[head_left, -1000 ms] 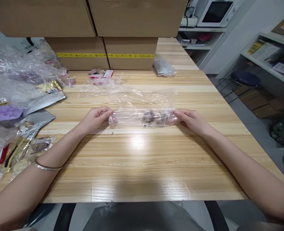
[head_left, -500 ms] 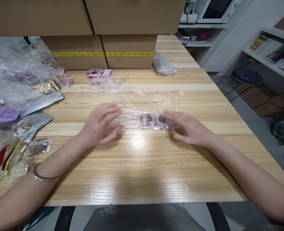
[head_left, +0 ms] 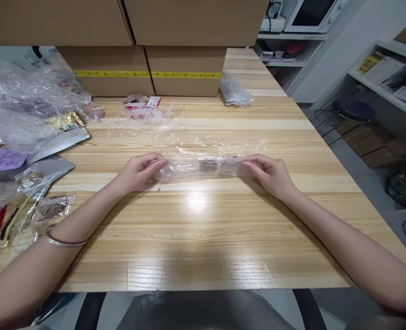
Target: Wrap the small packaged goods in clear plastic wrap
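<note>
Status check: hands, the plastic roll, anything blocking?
Left hand and right hand pinch opposite ends of the rolled clear plastic bag. Roll lies on the table. Nothing between hands.

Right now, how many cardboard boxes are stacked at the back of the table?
4. Two lower boxes with yellow tape sit side by side, left and right; two bigger ones rest on top, left and right. More may be hidden behind.

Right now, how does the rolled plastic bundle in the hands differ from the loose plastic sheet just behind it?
The rolled bundle is wound into a narrow tube; the loose sheet lies spread flat and crinkled. The bundle has dark items inside it; the sheet shows none. The left hand and right hand pinch the bundle's ends; the sheet is untouched. Both are clear plastic on the wooden table.
</note>
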Available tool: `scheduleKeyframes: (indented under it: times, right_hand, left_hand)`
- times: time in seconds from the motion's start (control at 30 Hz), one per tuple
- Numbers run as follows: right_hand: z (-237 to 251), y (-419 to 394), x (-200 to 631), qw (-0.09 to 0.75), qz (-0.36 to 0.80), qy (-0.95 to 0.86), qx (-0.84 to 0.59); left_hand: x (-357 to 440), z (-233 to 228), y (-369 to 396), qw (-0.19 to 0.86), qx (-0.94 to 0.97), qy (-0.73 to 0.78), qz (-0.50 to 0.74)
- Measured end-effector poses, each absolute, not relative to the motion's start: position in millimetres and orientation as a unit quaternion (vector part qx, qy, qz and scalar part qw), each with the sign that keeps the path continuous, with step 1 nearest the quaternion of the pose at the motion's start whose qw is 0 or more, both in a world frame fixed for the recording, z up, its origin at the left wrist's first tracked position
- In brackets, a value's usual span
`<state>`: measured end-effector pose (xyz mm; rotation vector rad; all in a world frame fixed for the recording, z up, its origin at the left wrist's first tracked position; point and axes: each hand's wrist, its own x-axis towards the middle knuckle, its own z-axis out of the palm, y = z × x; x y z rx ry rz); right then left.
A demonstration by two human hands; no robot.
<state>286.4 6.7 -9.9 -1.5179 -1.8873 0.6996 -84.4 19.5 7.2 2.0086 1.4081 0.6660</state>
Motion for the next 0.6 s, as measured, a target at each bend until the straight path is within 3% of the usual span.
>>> scheduleKeyframes:
  times: [0.13, 0.23, 0.33, 0.47, 0.6]
  right_hand:
    - [-5.6, 8.0, 279.8, 0.243, 0.251, -0.682, -0.643]
    - [-5.3, 5.0, 276.0, 0.197, 0.106, -0.718, -0.659]
    - [-3.3, 0.7, 280.5, 0.232, 0.011, -0.787, -0.572]
    - [1.7, -1.1, 295.5, 0.151, 0.169, -0.898, -0.378]
    - [-1.1, 1.6, 302.8, 0.126, 0.188, -0.889, -0.399]
  left_hand:
    - [-75.9, 3.1, 19.2, 0.273, 0.776, 0.533, 0.197]
    - [-72.3, -1.1, 18.9, 0.125, 0.831, 0.514, 0.171]
    - [-69.8, 0.8, 12.0, -0.03, 0.854, 0.465, 0.233]
    - [-65.1, 4.7, 1.6, 0.044, 0.934, 0.298, 0.19]
    - [-64.7, 1.8, 4.2, 0.141, 0.922, 0.343, 0.115]
